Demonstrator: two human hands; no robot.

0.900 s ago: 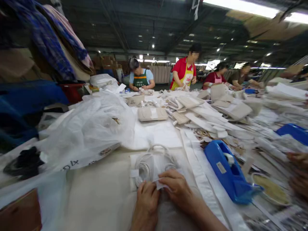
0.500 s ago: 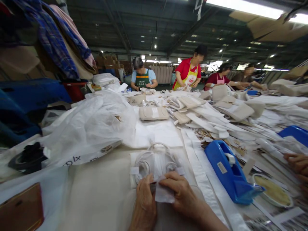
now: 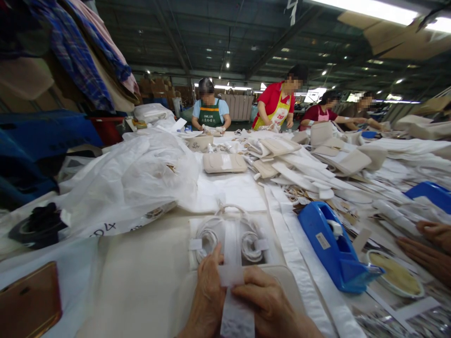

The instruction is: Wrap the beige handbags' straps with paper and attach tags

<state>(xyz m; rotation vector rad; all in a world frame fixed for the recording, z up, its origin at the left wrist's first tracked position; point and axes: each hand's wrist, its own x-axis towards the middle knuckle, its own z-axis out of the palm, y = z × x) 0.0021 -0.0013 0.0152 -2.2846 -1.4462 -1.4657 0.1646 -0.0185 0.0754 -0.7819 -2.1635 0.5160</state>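
A beige bag [image 3: 280, 272] lies before me, its looped handle [image 3: 234, 207] at the far side. Two wrapped strap coils, a left coil [image 3: 208, 241] and a right coil [image 3: 252, 248], rest on it with small white tabs. Between them a white wrapping strip [image 3: 232, 244] runs toward me, crossed by a short translucent piece of tape [image 3: 230, 276]. My left hand [image 3: 210, 284] is closed at the strip's left edge, one finger pointing up beside the left coil. My right hand [image 3: 266, 293] pinches the strip's right edge just below the tape. Both thumbs are partly hidden.
A blue tape dispenser [image 3: 334, 249] and a bowl of pale paste [image 3: 394, 272] stand at right, near another person's hands [image 3: 428, 249]. A big plastic bag [image 3: 141, 173] and a phone [image 3: 31, 300] lie left. Beige bag pieces [image 3: 338, 152] pile up behind; several co-workers stand beyond.
My hands have shifted slightly; the translucent piece now lies flat across the strip instead of hanging from my right fingers. More of the right coil shows. The view has tilted a little.
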